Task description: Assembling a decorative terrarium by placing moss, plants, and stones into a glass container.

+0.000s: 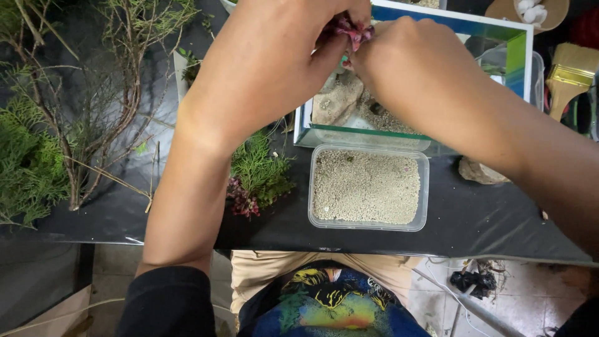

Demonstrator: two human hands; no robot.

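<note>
At the top centre of the frame, the left hand (281, 56) and right hand (412, 62) were both pinched together on a small pink-red plant sprig (349, 28) above the glass tank (518, 50). It seemed light, soft and fragile, best held gently at its stem.

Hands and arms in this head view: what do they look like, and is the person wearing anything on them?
Both hands are bare: the left hand and right hand show no gloves, rings or watch. The forearms are uncovered too. A black sleeve is pushed up high on the left arm, and a dark edge at the lower right corner may be the right arm's sleeve.
</note>
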